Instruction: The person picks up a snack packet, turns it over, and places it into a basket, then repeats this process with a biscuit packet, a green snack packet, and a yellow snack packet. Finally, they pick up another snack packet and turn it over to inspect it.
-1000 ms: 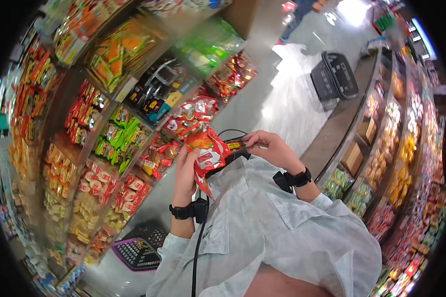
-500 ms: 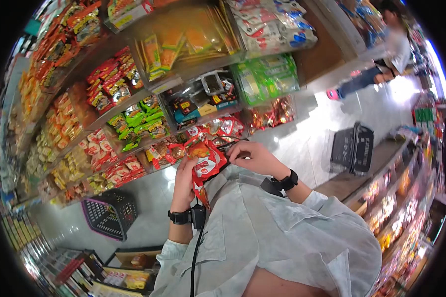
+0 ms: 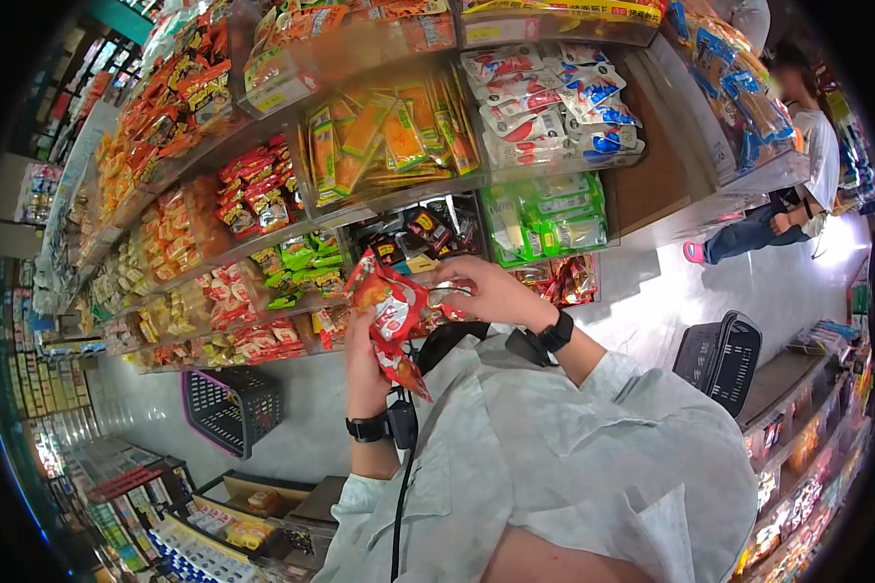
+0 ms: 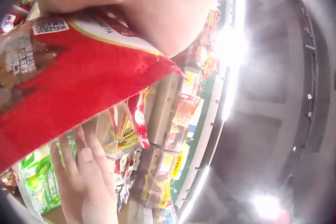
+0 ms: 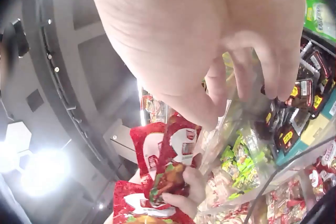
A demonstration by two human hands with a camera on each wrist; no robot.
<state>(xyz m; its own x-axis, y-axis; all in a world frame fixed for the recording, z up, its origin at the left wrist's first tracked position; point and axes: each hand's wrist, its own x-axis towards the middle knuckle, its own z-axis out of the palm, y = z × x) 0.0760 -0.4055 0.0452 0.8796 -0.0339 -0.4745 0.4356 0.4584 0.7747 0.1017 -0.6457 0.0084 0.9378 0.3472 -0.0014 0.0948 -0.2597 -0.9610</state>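
In a shop aisle, my left hand (image 3: 363, 364) grips a bunch of red snack packets (image 3: 391, 309) held up in front of my chest. My right hand (image 3: 491, 291) reaches toward the shelf (image 3: 379, 209) at twelve o'clock with its fingers straight and loosely spread, holding nothing that I can make out.

The risk, as I judge it, is twofold. The bunch is fanned out above a single grip low down, so one packet could slide free and drop to the floor, where a basket (image 3: 233, 408) stands at eight o'clock. My right fingertips are also very near the dark packets (image 3: 428, 228) at the shelf's front edge, and a careless brush could tip one off.

The head view alone shows both hands together, the red packets between them and the green packets (image 3: 544, 219) at one o'clock. The left wrist view shows what it misses: the printed label on the back of a red packet, and my right fingers stretched out beneath it. Only the right wrist view shows those fingertips hanging just over the dark packets, with the red bunch at six o'clock.
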